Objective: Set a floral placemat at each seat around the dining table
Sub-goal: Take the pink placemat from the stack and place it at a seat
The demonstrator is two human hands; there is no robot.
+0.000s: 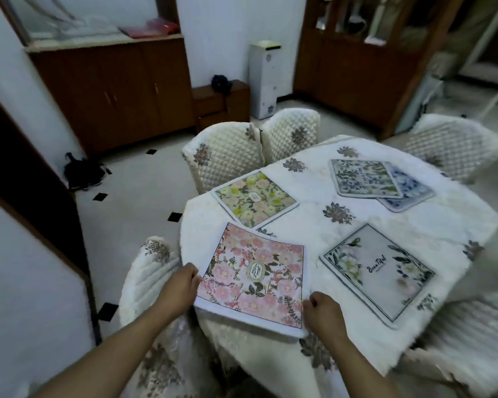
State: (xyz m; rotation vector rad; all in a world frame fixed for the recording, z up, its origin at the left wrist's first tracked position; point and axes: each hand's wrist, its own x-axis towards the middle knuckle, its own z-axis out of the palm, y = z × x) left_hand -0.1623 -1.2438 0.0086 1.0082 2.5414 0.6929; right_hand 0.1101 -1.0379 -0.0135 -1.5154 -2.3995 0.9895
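A pink floral placemat (253,277) lies at the near left edge of the round dining table (385,225), slightly lifted toward me. My left hand (179,285) grips its left edge and my right hand (325,313) grips its near right corner. A yellow-green floral placemat (255,199) lies flat beyond it. To the right rests a white-flower placemat (378,271) with dark lettering. At the far side a green-leaf placemat (362,178) overlaps a blue floral placemat (408,193).
Quilted white chairs surround the table: two at the far left (227,153), one at the far right (449,142), one by my left arm (147,271). Wooden cabinets (112,90) line the back wall. Dark shoes (82,170) sit on the tiled floor at left.
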